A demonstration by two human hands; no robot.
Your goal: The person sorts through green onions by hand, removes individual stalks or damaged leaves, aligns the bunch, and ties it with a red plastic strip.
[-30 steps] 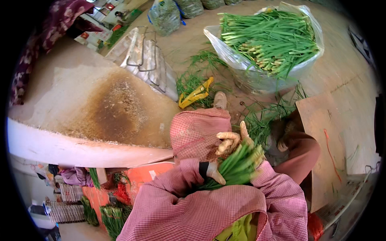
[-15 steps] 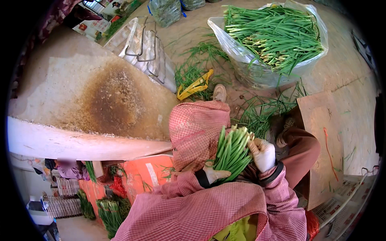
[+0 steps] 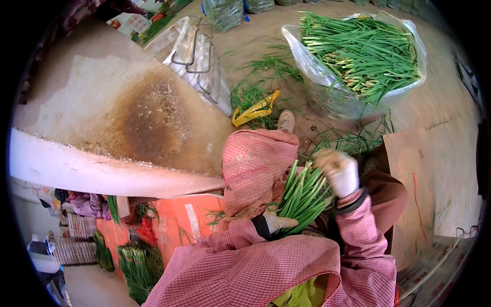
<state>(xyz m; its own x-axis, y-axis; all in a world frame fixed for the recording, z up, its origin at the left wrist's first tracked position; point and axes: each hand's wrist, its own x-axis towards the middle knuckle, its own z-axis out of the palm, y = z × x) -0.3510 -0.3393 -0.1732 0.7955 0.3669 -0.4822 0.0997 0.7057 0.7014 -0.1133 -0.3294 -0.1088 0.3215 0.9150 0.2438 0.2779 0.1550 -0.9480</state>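
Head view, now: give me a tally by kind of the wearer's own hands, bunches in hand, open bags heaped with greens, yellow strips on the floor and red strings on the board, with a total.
Own hands: 2 (left hand, right hand)
Held bunch: 1
Open bag: 1
Yellow strip: 1
Red string: 1
Total: 6

A wide fisheye view looks down from head height, the lap near, floor beyond.

Green stalks, pink-checked sleeves with black cuffs, yellow strip, brown trouser leg
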